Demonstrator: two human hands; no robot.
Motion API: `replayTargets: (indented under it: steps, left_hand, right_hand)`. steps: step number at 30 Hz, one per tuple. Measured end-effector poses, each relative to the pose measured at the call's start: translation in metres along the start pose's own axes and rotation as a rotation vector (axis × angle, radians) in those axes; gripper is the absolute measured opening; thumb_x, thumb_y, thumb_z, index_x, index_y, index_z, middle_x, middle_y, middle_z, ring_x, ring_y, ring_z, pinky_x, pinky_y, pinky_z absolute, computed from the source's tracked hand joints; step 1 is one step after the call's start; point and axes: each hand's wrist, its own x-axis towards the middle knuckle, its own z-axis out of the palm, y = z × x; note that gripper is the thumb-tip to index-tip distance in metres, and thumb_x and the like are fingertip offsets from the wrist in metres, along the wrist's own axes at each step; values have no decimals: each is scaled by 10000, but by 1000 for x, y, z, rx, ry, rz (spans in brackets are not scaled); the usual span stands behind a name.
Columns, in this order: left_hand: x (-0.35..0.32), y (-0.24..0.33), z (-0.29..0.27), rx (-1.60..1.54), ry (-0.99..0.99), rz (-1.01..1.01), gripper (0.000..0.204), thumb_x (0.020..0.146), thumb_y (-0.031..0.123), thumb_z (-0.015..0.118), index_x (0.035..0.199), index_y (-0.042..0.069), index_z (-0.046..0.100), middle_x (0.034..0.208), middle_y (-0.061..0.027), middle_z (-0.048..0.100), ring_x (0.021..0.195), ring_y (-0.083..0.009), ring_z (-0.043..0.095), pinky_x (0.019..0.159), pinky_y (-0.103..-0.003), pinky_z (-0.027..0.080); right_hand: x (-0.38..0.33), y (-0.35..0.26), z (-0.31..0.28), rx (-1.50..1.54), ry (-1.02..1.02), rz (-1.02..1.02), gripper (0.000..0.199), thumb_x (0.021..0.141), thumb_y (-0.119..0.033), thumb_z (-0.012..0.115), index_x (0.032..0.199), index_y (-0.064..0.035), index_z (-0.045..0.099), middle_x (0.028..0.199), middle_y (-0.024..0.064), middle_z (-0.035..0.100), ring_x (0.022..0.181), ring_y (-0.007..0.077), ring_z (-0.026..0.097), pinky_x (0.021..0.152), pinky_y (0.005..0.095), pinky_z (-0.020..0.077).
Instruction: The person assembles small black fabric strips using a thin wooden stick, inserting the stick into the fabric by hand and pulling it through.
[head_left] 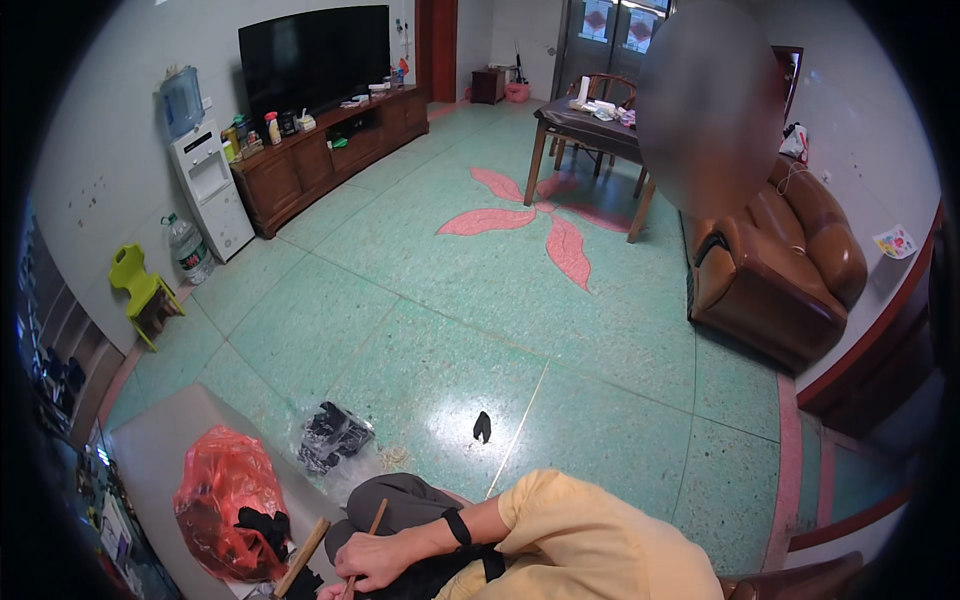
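Observation:
My right hand point(375, 560), with a black band on its wrist, is at the lower edge, curled around a thin wooden stick point(380, 515) that points up past my grey-trousered knee point(400, 497). Just a sliver of my left hand point(328, 592) shows at the bottom edge, beside a flat wooden strip point(302, 556); its grip is hidden. My yellow sleeve point(590, 540) fills the bottom centre.
A red plastic bag point(222, 495) with black pieces lies on a grey mat point(155, 445) to my left. A clear bag of black parts point(335, 435) and one black piece point(482, 426) lie on the green floor. A brown sofa point(780, 270) is right, a dark table point(585, 125) beyond.

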Motion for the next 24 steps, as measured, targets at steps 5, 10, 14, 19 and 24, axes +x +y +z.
replayTargets:
  steps: [5, 10, 14, 19, 24]
  left_hand:
    - [-12, 19, -9, 64, 53, 79, 172, 839, 175, 643, 897, 14, 622, 657, -58, 602, 511, -91, 538, 471, -176, 401]
    - [-4, 29, 2, -17, 16, 58, 123, 855, 119, 574, 873, -3, 573, 702, -55, 589, 546, -103, 545, 477, -204, 437]
    - [1, 41, 19, -34, 14, 63, 99, 862, 71, 575, 902, -20, 577, 748, -47, 611, 594, -75, 554, 513, -195, 454]
    - [-17, 42, 5, -74, 136, 96, 97, 851, 55, 590, 913, -20, 590, 748, -19, 604, 617, -49, 548, 520, -184, 447]
    - [-26, 38, -2, -65, 40, 105, 140, 866, 58, 572, 976, -28, 588, 774, -10, 596, 651, -43, 535, 519, -192, 461]
  right_hand:
    - [12, 0, 6, 84, -12, -39, 175, 667, -166, 588, 749, -19, 542, 718, 143, 545, 707, 335, 556, 580, 424, 444]
    - [14, -12, -26, -27, -11, -33, 228, 659, -173, 623, 851, -58, 578, 784, 116, 571, 738, 313, 583, 585, 410, 484]
    - [13, -12, -30, 7, 166, 50, 136, 707, -118, 629, 819, -52, 590, 731, 107, 578, 674, 292, 593, 567, 371, 485]
    - [12, -24, -25, 111, 168, 270, 157, 669, -102, 627, 804, -29, 601, 744, 126, 602, 672, 287, 608, 578, 349, 487]
    - [5, -25, -32, 53, 134, 68, 179, 662, -43, 645, 833, -21, 595, 713, 100, 590, 622, 256, 583, 527, 331, 466]
